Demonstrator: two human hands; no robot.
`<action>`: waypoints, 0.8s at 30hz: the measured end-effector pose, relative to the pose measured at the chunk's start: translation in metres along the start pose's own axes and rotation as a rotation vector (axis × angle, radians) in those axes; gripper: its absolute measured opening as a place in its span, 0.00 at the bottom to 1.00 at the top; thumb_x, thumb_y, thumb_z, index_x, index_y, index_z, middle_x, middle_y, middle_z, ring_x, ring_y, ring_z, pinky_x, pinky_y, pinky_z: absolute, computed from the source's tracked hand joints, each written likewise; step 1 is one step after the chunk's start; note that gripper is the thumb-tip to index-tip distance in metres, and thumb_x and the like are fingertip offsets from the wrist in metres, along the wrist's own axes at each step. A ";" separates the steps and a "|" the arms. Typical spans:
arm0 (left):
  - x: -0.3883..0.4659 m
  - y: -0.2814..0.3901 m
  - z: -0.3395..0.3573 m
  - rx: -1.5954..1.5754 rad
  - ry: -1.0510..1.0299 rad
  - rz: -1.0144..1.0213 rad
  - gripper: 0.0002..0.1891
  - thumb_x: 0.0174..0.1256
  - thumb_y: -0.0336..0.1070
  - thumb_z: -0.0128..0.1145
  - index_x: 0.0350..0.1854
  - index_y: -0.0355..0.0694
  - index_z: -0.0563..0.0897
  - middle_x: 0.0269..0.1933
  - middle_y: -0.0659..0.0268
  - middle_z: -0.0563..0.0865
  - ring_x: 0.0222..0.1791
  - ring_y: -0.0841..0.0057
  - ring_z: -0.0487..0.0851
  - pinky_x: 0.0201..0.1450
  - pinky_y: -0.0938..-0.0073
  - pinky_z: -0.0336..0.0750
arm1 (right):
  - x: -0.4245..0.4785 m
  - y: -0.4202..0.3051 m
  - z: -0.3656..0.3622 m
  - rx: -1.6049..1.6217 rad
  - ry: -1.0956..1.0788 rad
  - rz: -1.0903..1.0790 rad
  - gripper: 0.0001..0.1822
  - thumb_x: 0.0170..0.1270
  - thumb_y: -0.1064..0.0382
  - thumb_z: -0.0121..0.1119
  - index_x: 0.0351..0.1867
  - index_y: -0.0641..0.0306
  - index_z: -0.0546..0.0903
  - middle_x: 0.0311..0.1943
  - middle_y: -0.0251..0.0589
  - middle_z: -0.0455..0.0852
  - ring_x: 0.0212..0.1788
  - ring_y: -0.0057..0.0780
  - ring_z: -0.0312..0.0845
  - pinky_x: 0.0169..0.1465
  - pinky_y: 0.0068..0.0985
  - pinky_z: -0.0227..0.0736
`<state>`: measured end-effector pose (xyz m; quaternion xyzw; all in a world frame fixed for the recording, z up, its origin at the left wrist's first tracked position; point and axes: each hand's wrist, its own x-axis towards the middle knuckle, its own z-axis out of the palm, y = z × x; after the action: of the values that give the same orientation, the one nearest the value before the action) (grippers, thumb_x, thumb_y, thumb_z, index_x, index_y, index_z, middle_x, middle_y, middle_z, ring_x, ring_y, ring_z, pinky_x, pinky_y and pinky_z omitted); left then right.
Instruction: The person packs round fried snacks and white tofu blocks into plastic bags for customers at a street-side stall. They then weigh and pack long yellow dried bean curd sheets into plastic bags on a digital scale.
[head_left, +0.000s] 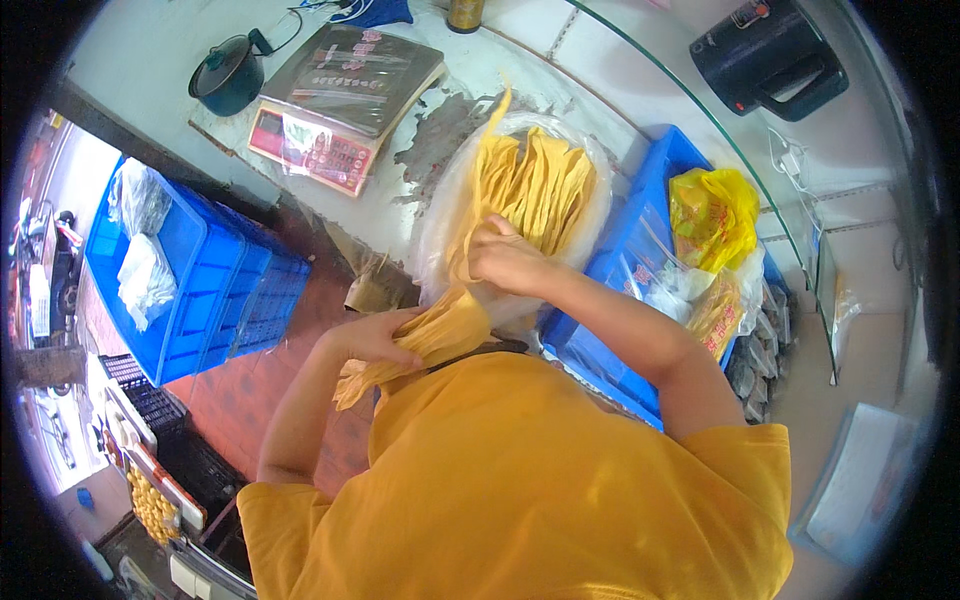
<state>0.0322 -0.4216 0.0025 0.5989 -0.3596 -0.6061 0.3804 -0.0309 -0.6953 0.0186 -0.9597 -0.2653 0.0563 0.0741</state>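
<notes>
My left hand (375, 339) is closed around a bundle of yellow dried strips (442, 327), which look like dried tofu skin, close to my body. At the near side of a clear plastic bag (442, 217), my right hand (502, 255) pinches a long yellow strip (469, 225) between thumb and fingers. More such strips (551, 187) stand folded side by side in the open bag on the counter. One thin end rises above the bag's far rim. The fingertips of my left hand are partly hidden by the bundle.
Left of the bag, a plastic-covered weighing scale (345, 90) sits on the counter. A blue crate (637, 225) with bagged goods and a yellow plastic bag (712, 214) stands at the right. Stacked blue crates (217, 277) are at the left. A glass edge (712, 112) curves above the right side.
</notes>
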 end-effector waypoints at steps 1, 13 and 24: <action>0.001 -0.012 0.001 0.014 0.028 0.020 0.45 0.48 0.49 0.70 0.68 0.36 0.63 0.60 0.58 0.76 0.58 0.71 0.74 0.62 0.72 0.65 | -0.001 -0.003 -0.007 0.013 -0.012 -0.007 0.03 0.47 0.65 0.60 0.24 0.50 0.83 0.30 0.28 0.82 0.47 0.29 0.73 0.68 0.45 0.45; -0.051 0.053 -0.039 -0.712 0.251 0.601 0.37 0.46 0.43 0.68 0.60 0.32 0.71 0.54 0.48 0.80 0.56 0.57 0.78 0.57 0.62 0.73 | -0.012 0.015 -0.162 1.312 0.481 0.345 0.13 0.63 0.66 0.60 0.48 0.67 0.81 0.43 0.34 0.85 0.45 0.19 0.79 0.49 0.23 0.74; -0.010 0.223 -0.054 -0.729 0.581 0.707 0.25 0.60 0.43 0.57 0.57 0.35 0.74 0.52 0.60 0.80 0.54 0.67 0.77 0.57 0.65 0.72 | 0.029 -0.028 -0.182 1.339 0.891 0.286 0.15 0.61 0.65 0.62 0.48 0.67 0.77 0.38 0.33 0.85 0.36 0.18 0.79 0.40 0.19 0.73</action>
<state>0.0926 -0.5127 0.2047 0.4146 -0.1867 -0.3380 0.8240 0.0063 -0.6766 0.1999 -0.6690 0.0040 -0.1752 0.7223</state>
